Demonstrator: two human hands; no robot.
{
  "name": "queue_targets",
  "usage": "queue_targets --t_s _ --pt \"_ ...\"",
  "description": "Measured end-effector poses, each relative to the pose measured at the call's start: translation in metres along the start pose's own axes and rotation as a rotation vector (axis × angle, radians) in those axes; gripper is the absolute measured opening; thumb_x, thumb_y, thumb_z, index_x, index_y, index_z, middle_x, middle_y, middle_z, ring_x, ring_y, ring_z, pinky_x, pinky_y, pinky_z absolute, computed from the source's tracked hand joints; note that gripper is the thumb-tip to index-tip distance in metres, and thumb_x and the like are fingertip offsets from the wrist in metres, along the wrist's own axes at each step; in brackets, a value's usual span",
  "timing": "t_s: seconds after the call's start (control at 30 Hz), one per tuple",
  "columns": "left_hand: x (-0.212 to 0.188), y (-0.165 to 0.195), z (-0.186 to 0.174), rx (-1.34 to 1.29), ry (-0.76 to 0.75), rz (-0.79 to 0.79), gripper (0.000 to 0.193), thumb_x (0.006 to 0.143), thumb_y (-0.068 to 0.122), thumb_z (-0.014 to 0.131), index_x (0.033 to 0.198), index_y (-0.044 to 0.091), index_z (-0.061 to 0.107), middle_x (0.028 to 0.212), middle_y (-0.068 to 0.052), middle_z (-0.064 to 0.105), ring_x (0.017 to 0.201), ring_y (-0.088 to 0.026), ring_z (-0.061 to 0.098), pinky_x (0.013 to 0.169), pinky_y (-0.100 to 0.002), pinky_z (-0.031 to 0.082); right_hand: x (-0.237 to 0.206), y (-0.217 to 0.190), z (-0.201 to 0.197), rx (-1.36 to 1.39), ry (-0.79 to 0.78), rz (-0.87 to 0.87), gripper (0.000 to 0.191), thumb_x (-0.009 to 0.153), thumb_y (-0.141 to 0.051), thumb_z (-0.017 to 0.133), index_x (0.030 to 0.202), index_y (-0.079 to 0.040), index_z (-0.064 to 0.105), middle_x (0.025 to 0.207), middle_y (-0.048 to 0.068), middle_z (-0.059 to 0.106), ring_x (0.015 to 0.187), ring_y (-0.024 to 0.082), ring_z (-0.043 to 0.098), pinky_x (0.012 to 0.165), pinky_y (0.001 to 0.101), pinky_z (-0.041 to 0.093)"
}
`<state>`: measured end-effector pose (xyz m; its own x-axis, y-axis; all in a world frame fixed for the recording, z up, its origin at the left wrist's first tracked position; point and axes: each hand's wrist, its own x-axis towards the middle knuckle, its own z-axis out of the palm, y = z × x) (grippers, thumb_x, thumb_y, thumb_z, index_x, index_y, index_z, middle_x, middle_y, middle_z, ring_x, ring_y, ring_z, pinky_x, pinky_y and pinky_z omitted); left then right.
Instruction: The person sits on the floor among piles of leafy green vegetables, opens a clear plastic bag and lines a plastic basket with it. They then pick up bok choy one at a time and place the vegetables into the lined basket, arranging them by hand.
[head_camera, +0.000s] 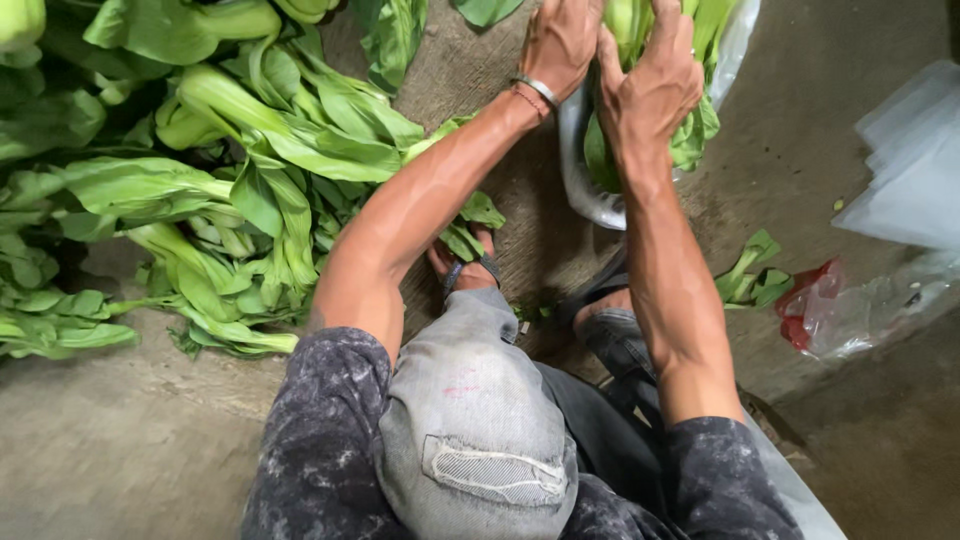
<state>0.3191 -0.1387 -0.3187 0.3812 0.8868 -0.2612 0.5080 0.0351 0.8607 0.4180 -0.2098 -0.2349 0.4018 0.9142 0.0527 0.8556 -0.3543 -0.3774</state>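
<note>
The person squatted on a rough, grey concrete floor (120, 440), worn and stained. The left hand (560, 40) and the right hand (650, 85) were both closed around a bunch of leafy greens (690, 130) standing in a clear plastic bag (585, 190) on the floor just ahead of the sandalled feet. A big heap of loose greens (200, 170) lay spread over the floor to the left. To the right lay flat clear plastic bags (905, 160), a crumpled one with red inside (815, 305) and a few leaf scraps (750, 275)
</note>
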Motion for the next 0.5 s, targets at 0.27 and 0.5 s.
queue_targets --t_s 0.27,0.5 --pt "-0.026 -0.002 0.001 -0.066 0.019 0.135 0.021 0.109 0.026 0.050 0.124 0.011 0.048 0.077 -0.016 0.071 0.066 -0.037 0.072 0.054 -0.049 0.056 -0.011 0.001 0.039 -0.071 0.243 0.013 0.042 0.096 -0.031 0.077 0.126 -0.014 0.055 0.099 0.006 0.060 0.074 0.021 0.057 0.065 0.0385 0.040" --pt "-0.032 0.024 -0.021 0.058 0.130 0.278 0.030 0.102 0.026 0.061 0.124 0.012 0.048 0.071 -0.012 0.070 0.062 -0.039 0.068 0.049 -0.047 0.051 -0.008 -0.015 0.030 -0.002 0.232 0.045 0.036 0.099 -0.030 0.072 0.125 -0.011 0.057 0.101 0.008 0.058 0.080 0.026 0.057 0.069 0.0413 0.039"
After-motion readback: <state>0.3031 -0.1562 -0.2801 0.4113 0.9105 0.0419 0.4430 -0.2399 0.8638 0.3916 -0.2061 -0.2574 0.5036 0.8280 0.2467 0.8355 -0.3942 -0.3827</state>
